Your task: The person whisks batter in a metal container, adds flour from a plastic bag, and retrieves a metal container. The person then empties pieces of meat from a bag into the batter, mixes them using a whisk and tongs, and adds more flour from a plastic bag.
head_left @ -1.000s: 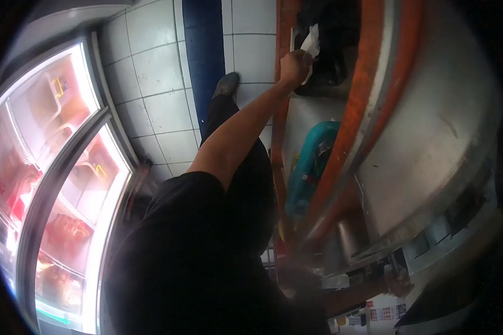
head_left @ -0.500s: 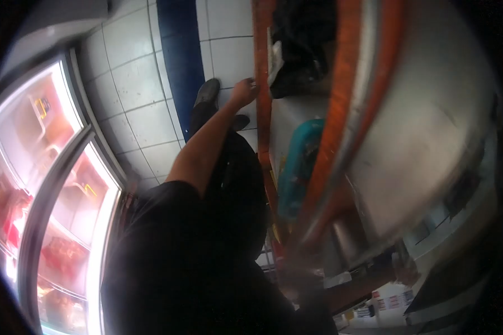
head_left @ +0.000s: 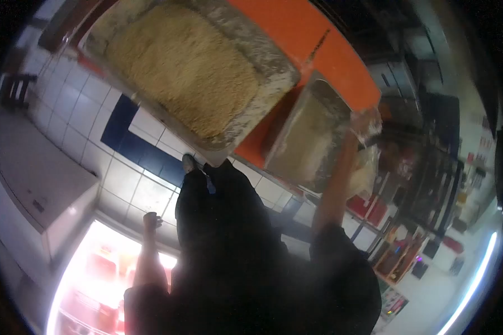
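- The right hand (head_left: 356, 134) is reaching over the smaller tray's (head_left: 290, 124) right edge, beside clear plastic (head_left: 369, 120); blur is hiding whether it is gripping.
- Pale powder (head_left: 309, 142) is lying in that tray, left of this hand.
- The left hand (head_left: 151, 220) is curling loosely over floor tiles (head_left: 123, 181), well apart from both trays.
- The larger tray (head_left: 275, 71) is standing far left, holding crumbs (head_left: 190, 67).
- Open floor is stretching between trays and lit case (head_left: 92, 279).

From head height, the single view faces forward and down over the left hand (head_left: 151, 220) and right hand (head_left: 364, 125), near enough to frame both
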`<action>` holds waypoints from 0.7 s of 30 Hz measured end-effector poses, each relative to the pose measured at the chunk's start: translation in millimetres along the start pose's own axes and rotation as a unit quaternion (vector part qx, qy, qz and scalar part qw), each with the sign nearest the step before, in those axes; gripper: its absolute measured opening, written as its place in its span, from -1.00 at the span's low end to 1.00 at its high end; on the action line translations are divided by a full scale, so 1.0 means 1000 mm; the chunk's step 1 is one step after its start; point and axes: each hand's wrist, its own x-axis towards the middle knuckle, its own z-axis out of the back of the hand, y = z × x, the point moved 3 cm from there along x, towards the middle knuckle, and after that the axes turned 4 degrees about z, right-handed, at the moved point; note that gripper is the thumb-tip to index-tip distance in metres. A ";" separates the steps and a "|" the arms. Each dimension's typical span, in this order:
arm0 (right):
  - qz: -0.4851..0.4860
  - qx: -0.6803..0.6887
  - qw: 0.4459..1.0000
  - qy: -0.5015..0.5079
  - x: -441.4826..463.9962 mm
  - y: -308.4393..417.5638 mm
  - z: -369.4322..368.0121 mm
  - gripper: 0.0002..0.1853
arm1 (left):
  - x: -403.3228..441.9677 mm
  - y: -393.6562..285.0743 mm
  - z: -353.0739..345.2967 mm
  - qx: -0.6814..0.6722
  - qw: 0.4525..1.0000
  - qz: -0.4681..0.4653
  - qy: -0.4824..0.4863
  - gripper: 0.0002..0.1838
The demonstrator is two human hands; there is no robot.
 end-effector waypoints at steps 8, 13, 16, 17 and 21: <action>-0.156 0.145 0.975 0.058 -0.044 -0.018 -0.017 -0.64 | -0.058 -0.181 -0.087 -0.087 0.985 -0.137 0.059 -0.69; -0.015 -0.134 0.980 0.145 -0.037 0.010 0.000 -0.71 | -0.065 -0.247 -0.135 -0.080 0.962 -0.214 0.148 -0.65; -0.152 0.084 0.983 0.056 -0.003 0.013 0.012 -0.74 | -0.037 -0.247 -0.140 -0.046 0.973 -0.177 0.140 -0.68; -0.178 0.253 0.949 0.053 0.015 -0.002 0.014 -0.81 | -0.026 -0.244 -0.140 -0.051 0.974 -0.168 0.145 -0.69; -0.116 0.413 0.892 0.141 0.010 -0.027 -0.015 -0.79 | -0.019 -0.229 -0.142 -0.056 0.984 -0.124 0.116 -0.62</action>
